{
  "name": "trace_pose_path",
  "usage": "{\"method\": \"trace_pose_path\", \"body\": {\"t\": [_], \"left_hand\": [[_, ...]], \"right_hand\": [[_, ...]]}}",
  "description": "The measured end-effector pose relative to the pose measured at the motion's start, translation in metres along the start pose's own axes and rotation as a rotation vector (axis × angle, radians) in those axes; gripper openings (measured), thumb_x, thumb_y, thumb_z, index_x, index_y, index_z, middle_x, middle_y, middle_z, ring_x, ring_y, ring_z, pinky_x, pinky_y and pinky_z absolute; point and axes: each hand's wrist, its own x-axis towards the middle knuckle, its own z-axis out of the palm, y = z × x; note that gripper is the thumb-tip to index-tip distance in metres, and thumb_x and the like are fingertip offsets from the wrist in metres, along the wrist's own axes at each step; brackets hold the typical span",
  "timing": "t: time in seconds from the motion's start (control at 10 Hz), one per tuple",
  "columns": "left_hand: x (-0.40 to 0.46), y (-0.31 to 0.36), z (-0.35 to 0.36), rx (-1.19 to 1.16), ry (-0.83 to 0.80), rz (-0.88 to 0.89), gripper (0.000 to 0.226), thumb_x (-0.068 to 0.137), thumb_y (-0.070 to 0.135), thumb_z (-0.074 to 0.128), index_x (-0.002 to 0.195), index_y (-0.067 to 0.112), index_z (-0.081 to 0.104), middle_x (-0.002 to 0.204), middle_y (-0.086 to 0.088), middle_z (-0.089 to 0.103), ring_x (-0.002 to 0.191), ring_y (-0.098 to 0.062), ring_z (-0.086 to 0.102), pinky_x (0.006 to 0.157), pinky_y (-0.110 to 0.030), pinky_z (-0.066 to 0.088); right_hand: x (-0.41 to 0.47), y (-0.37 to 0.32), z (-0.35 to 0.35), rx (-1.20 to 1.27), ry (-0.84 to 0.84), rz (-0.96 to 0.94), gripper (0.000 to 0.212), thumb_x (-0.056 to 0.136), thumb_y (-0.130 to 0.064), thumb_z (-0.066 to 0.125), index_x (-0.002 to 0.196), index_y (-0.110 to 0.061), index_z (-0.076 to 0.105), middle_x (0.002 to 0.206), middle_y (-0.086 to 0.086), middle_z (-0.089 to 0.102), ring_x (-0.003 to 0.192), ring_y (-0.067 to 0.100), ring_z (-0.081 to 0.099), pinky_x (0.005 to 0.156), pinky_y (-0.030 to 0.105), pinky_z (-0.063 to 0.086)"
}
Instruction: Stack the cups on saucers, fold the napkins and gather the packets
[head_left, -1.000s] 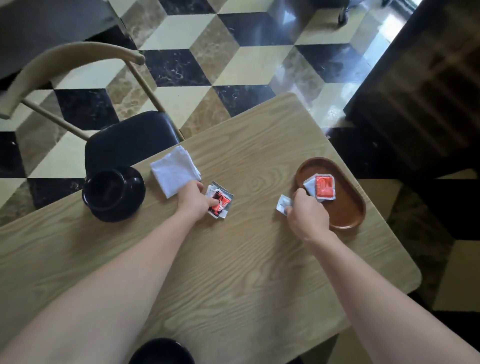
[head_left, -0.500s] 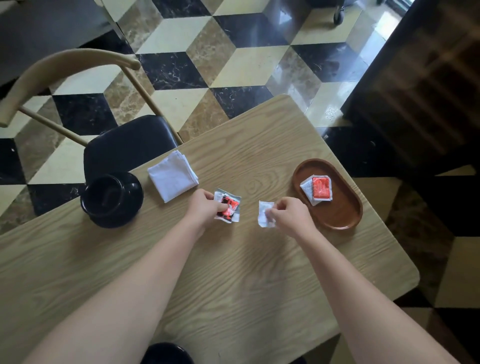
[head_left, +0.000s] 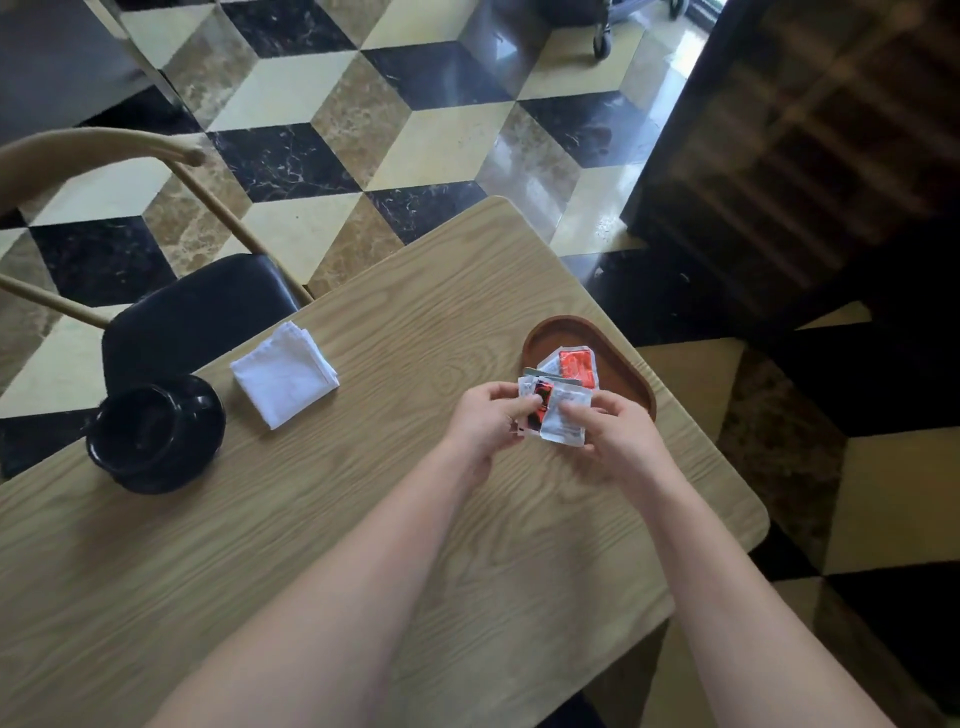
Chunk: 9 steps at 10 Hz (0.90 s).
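My left hand (head_left: 485, 423) pinches a red-and-silver packet (head_left: 540, 402) and my right hand (head_left: 618, 441) pinches a white packet (head_left: 563, 423). The two packets meet and overlap just above the table, at the near left edge of the brown oval tray (head_left: 631, 382). Another red packet (head_left: 577, 366) lies in the tray on a white one. A folded white napkin (head_left: 284, 373) rests on the table to the left. Further left, a black cup on a black saucer (head_left: 155, 435) stands near the table's edge.
The wooden table (head_left: 363, 519) ends close to the right of the tray. A chair with a black seat (head_left: 197, 317) and curved wooden back stands behind the cup. A dark cabinet (head_left: 810, 130) stands at the back right, and beneath everything lies a tiled floor.
Both hands lifted their packets and moved right toward the tray. The two packets, apart before, are now held together and overlapping.
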Motion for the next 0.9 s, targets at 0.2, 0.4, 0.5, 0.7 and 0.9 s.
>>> {"method": "trace_pose_path", "body": {"t": [0.2,0.4,0.5,0.7,0.9], "left_hand": [[0.021,0.024,0.047,0.604,0.014,0.192,0.012,0.080,0.002,0.071,0.077,0.014,0.071,0.093,-0.015,0.076,0.090,-0.032,0.073,0.088,-0.049,0.057],[0.048,0.021,0.081,1.090,0.126,0.337,0.009,0.085,0.029,0.069,0.087,0.023,0.076,0.103,-0.007,0.071,0.116,-0.033,0.047,0.099,-0.040,0.041],[0.052,0.012,0.086,1.240,0.229,0.432,0.021,0.089,0.036,0.068,0.106,0.024,0.073,0.116,-0.009,0.064,0.116,-0.034,0.046,0.098,-0.040,0.040],[0.022,0.000,0.071,1.172,0.351,0.596,0.041,0.092,0.042,0.060,0.120,0.012,0.056,0.118,-0.015,0.059,0.112,-0.035,0.048,0.094,-0.043,0.039],[-0.053,-0.029,-0.006,1.033,0.467,0.573,0.053,0.099,0.022,0.047,0.151,0.014,0.040,0.135,-0.017,0.055,0.123,-0.037,0.046,0.106,-0.044,0.033]], "right_hand": [[0.011,0.020,-0.022,-0.163,0.269,-0.009,0.012,0.090,-0.025,0.071,0.085,-0.015,0.075,0.080,0.001,0.076,0.072,0.017,0.066,0.063,0.031,0.046],[0.031,0.030,-0.042,-0.355,0.483,-0.038,0.037,0.086,-0.036,0.071,0.066,-0.006,0.066,0.059,0.001,0.058,0.064,0.022,0.053,0.061,0.034,0.037],[0.033,0.034,-0.041,-0.441,0.522,-0.007,0.031,0.084,-0.042,0.070,0.068,-0.016,0.063,0.068,-0.004,0.063,0.073,0.022,0.059,0.067,0.034,0.045],[0.017,0.028,-0.033,-0.412,0.616,-0.069,0.038,0.082,-0.044,0.075,0.094,-0.021,0.048,0.082,-0.010,0.054,0.085,0.024,0.061,0.074,0.037,0.048],[-0.039,0.031,0.029,-0.413,0.306,-0.200,0.034,0.091,-0.033,0.068,0.114,-0.012,0.054,0.084,-0.001,0.065,0.096,0.030,0.067,0.086,0.038,0.050]]}}
